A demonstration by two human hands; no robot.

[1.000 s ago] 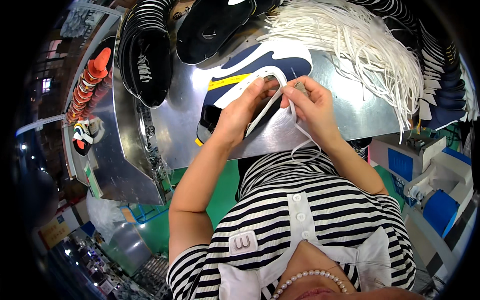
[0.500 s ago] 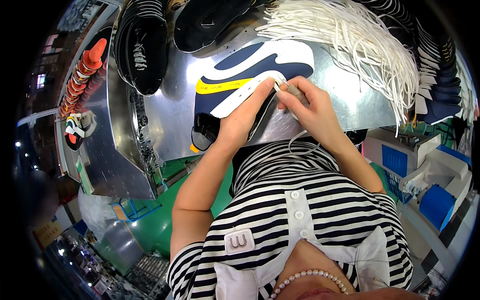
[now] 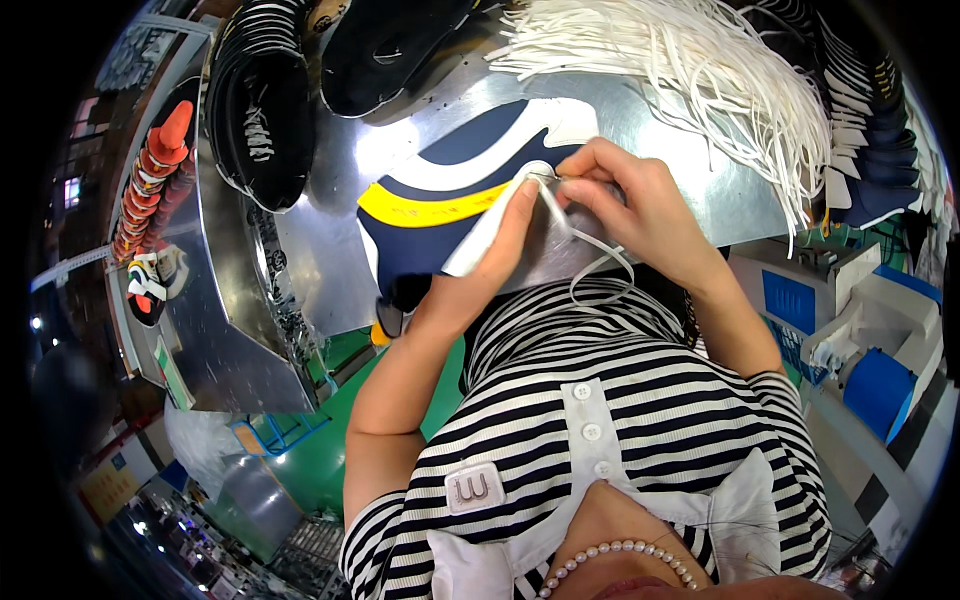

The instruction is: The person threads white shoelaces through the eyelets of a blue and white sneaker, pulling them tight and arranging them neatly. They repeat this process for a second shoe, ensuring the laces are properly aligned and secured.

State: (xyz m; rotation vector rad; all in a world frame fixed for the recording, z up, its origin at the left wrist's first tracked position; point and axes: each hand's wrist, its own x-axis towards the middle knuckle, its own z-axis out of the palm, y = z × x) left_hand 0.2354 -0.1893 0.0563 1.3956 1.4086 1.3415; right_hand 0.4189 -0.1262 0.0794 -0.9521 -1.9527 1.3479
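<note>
Sighted over a silver metal table [image 3: 690, 205]: a navy shoe upper [image 3: 415, 250] with a white curved overlay [image 3: 465, 174] and a bright yellow strip [image 3: 430, 212], just before the black-and-white striped shirt [image 3: 520, 425]. Left hand [image 3: 490, 265] drawn into a pinch, thumb along the narrow white band [image 3: 472, 247] of the upper, other fingers mostly hidden beneath. Right hand [image 3: 640, 205] with thumb and forefinger nearly meeting beside the band's upper end, next to a flat white lace [image 3: 557, 213]; actual hold on the lace too small to confirm. Judged good practice: brace the band close to the working spot, draw the lace evenly, lay it flat, check for twists. Watch the slack, looping toward the shirt and liable to snag. Around: a thick heap of loose white laces [image 3: 690, 110] beyond the right hand, black shoe uppers [image 3: 260, 130] at left, stacked navy-and-white uppers [image 3: 880, 180] at right. Chief obstruction to view: left thumb, covering part of the band.
</note>
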